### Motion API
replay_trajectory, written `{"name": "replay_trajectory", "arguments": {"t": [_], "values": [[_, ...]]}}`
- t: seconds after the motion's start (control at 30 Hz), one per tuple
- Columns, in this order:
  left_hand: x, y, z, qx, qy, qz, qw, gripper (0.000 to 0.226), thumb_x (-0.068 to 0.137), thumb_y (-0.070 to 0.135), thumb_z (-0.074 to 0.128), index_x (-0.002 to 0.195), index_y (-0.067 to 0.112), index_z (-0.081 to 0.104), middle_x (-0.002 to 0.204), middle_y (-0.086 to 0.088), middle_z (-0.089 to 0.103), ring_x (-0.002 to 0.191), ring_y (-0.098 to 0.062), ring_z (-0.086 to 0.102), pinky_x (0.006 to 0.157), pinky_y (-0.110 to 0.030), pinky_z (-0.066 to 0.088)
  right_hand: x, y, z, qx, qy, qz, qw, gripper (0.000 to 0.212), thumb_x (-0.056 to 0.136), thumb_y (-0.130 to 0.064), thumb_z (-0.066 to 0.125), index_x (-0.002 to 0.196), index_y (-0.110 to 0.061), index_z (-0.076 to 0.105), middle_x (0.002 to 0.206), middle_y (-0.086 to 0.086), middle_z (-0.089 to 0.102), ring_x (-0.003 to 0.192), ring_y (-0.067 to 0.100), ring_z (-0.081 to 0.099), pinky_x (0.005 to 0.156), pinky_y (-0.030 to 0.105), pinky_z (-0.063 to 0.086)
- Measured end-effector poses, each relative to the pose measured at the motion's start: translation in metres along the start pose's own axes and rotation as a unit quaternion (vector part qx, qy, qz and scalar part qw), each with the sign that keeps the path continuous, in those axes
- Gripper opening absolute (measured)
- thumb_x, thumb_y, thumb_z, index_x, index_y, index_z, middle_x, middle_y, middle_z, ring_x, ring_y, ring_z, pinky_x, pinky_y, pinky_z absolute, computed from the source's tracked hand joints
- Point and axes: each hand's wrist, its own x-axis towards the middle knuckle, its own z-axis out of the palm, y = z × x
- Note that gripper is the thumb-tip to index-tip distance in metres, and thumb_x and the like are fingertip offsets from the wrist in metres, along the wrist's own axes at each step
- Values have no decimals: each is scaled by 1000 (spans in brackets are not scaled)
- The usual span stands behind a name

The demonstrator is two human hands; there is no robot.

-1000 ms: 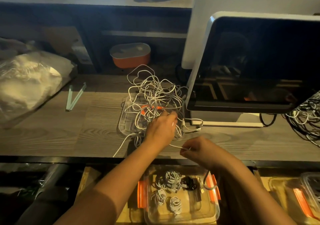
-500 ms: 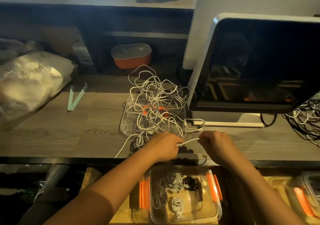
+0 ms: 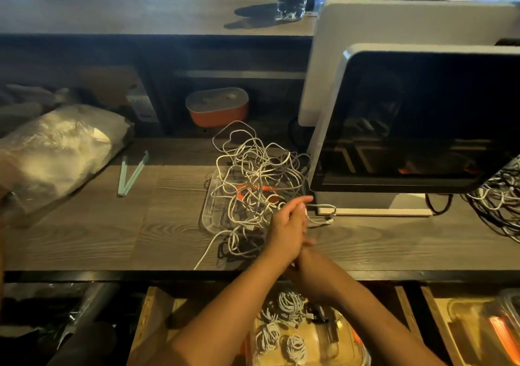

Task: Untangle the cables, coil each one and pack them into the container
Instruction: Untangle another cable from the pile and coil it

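1 white cable tangle on surface, atop clear tray | 1 container below, 3+ coils, arm-cropped | 2 hands joined: left grip hides right grip; either's hold unclear

**One head-worn view**

The wide-angle camera rides on the person's head, facing forward and down. It hangs close over the tabletop, taking in the monitor at right and the container below the near edge.

Cable tangle on a tray left of the monitor, container with coils below the desk edge.
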Motion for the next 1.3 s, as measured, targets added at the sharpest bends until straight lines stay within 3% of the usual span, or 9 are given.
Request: {"name": "replay_trajectory", "arguments": {"t": [0.13, 0.3, 0.47, 0.53, 0.67, 0.8, 0.97, 1.1, 1.3], "values": [[-6, -6, -13, 148, -40, 95, 984, 30, 101, 22, 37, 113, 21, 64, 71, -9, 53, 60, -9, 49, 64, -20, 39, -7, 2, -5, -68, 28, -26, 997, 14, 91, -28, 54, 96, -21, 65, 87, 0, 68, 74, 14, 62, 69, 34, 55], [-12, -7, -27, 248, -102, 29, 963, 41, 100, 36, 30, 125, 19, 59, 94, 1, 65, 96, -12, 56, 86, -24, 40, -13, -2, -19, -37, 115, -54, 991, 13, 88, -21, 61, 100, -22, 65, 89, -4, 68, 72, 5, 58, 63, 19, 50], [-25, 17, -29, 178, -170, -25, 969, 63, 89, 54, 20, 146, 28, 26, 149, 5, 32, 137, -9, 27, 108, -23, 20, -25, 5, -36, 50, 141, -68, 986, 36, 80, -34, 70, 111, -27, 53, 86, -9, 63, 73, 2, 59, 64, 17, 51], [-31, 32, -26, 179, -203, -71, 960, 57, 94, 51, 18, 146, 29, 26, 139, 12, 36, 127, -6, 34, 102, -30, 32, -27, 11, -42, 83, 128, -92, 984, 41, 77, -37, 70, 112, -24, 54, 83, -9, 59, 71, 5, 58, 64, 23, 53], [-37, 42, -26, 243, -266, -108, 926, 75, 79, 71, 17, 139, 31, 35, 128, -7, 54, 84, -15, 64, 58, -23, 44, -34, 14, -49, 127, 105, -129, 978, 27, 74, -41, 65, 98, -32, 57, 85, -2, 61, 75, 12, 60, 67, 36, 54], [-38, 45, -25, 226, -281, -143, 922, 64, 86, 67, 20, 140, 34, 31, 105, 4, 56, 62, -10, 51, 50, -18, 37, -41, 15, -47, 178, 101, -152, 967, 25, 77, -34, 70, 100, -28, 61, 88, 7, 63, 78, 16, 59, 68, 32, 52], [-40, 50, -26, 157, -308, -181, 921, 41, 88, 64, 21, 118, 44, 39, 100, 9, 55, 66, -8, 51, 53, -19, 38, -46, 8, -39, 349, 63, -133, 926, 28, 73, -26, 68, 98, -13, 63, 72, 19, 57, 54, 18, 59, 50, 21, 48], [-32, 43, -27, 89, -229, -133, 960, 36, 94, 54, 31, 108, 27, 51, 88, -2, 59, 58, -13, 59, 37, -15, 36, -41, 4, -38, 349, 115, -109, 924, 28, 73, -30, 63, 95, -13, 65, 70, 5, 61, 53, 7, 54, 48, 18, 44], [-40, 18, -9, 182, -26, 60, 981, 33, 93, 51, 28, 80, 30, 51, 67, 3, 53, 57, -13, 54, 53, -28, 42, -38, 6, -37, 467, 173, -16, 867, 33, 73, -37, 60, 91, -10, 63, 74, 3, 64, 47, 10, 46, 41, 20, 39]]}}
